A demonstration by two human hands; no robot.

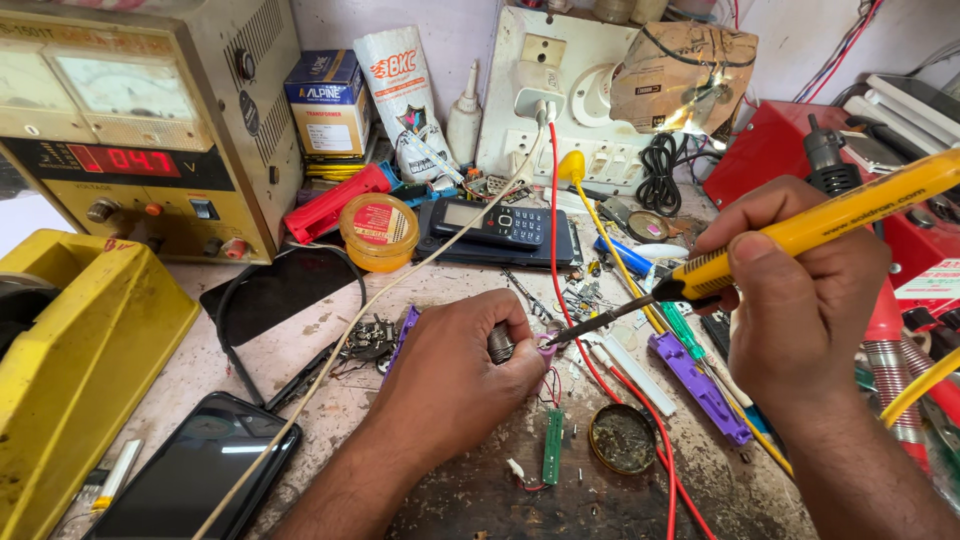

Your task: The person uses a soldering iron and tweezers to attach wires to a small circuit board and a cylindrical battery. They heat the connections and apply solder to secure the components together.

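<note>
My table (300, 345) is scuffed and crowded, with a big yellow power supply (150, 120) at the back left and a dark phone (195, 470) lying near me. My right hand (800, 300) is wrapped around a yellow soldering iron (830, 220). My left hand (450, 370) pinches a small metal part (500, 343) at mid-table, the iron's tip touching beside it.

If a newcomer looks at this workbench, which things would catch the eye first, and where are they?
In the centre, the right hand holds a yellow-handled soldering iron, its tip touching a small metal part pinched in the left hand. At upper left stands a beige metal power supply with a red digital display. A black smartphone lies at lower left.
</note>
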